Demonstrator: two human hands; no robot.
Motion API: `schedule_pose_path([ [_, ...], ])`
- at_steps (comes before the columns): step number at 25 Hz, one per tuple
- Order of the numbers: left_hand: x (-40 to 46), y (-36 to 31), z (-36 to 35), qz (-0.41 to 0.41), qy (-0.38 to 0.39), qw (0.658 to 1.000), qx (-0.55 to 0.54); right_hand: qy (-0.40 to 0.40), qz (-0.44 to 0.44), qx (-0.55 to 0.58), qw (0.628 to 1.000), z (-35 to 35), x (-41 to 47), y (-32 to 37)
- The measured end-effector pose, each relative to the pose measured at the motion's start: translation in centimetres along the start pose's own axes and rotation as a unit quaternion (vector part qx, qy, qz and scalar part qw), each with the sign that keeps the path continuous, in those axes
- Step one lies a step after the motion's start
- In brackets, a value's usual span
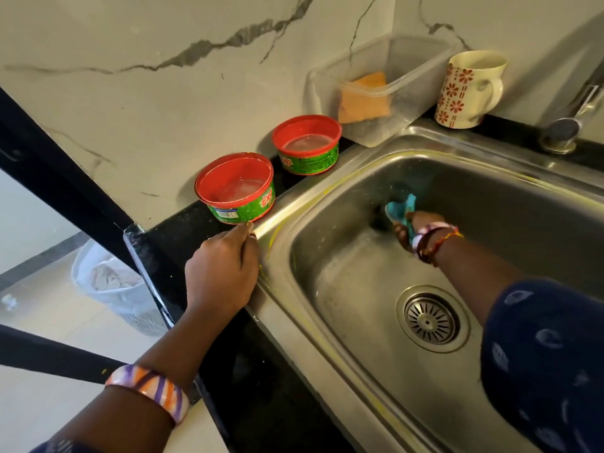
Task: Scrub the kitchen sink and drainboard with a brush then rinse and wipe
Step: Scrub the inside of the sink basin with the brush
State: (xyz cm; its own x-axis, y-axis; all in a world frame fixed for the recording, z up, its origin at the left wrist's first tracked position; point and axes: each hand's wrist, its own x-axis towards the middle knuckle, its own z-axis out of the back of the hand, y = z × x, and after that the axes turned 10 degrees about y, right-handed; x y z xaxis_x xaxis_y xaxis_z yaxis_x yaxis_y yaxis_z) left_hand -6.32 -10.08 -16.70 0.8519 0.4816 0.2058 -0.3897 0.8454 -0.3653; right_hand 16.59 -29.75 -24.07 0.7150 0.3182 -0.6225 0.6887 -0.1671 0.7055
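Observation:
The stainless steel sink fills the right half of the view, with its round drain near the front. My right hand reaches down inside the basin and grips a teal scrubber, pressing it against the far left corner of the basin. My left hand rests on the sink's left rim, fingers curled loosely against the edge, holding nothing that I can see. Yellowish streaks run along the rim.
Two red-and-green soap tubs stand on the black counter left of the sink. A clear plastic box with an orange sponge and a patterned mug sit behind it. The tap base is at far right. A bin stands on the floor.

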Motion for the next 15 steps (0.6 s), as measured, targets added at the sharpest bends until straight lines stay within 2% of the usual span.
schedule_pose_path([
  [3,0.0,0.1,0.1,0.005,0.003,1.0,0.008,-0.019,0.012,-0.2,0.979,-0.7,0.2,-2.4],
  [4,0.0,0.1,0.1,0.008,0.007,1.0,0.007,-0.018,0.03,-0.219,0.975,-1.0,0.2,-3.0],
  [5,0.0,0.1,0.1,0.011,0.008,1.0,0.005,-0.031,0.042,-0.218,0.975,-1.8,-0.1,-3.3],
  [6,0.0,0.1,0.2,0.013,0.006,1.0,0.004,-0.035,0.049,-0.17,0.984,-2.4,0.0,-3.5],
  [8,0.0,0.0,0.3,0.01,0.003,1.0,0.006,-0.046,0.024,-0.026,0.998,-3.7,-1.0,-3.4],
  [10,0.0,-0.1,0.2,0.002,0.0,1.0,0.006,0.017,-0.045,0.098,0.994,-4.0,-3.0,-3.7],
  [12,0.0,-0.2,0.4,0.001,0.002,1.0,0.011,0.09,-0.092,0.096,0.987,-4.2,-6.1,-3.4],
  [15,-0.2,-0.3,0.6,0.018,0.012,1.0,0.007,0.187,-0.139,-0.013,0.972,-4.7,-10.5,-3.6],
])
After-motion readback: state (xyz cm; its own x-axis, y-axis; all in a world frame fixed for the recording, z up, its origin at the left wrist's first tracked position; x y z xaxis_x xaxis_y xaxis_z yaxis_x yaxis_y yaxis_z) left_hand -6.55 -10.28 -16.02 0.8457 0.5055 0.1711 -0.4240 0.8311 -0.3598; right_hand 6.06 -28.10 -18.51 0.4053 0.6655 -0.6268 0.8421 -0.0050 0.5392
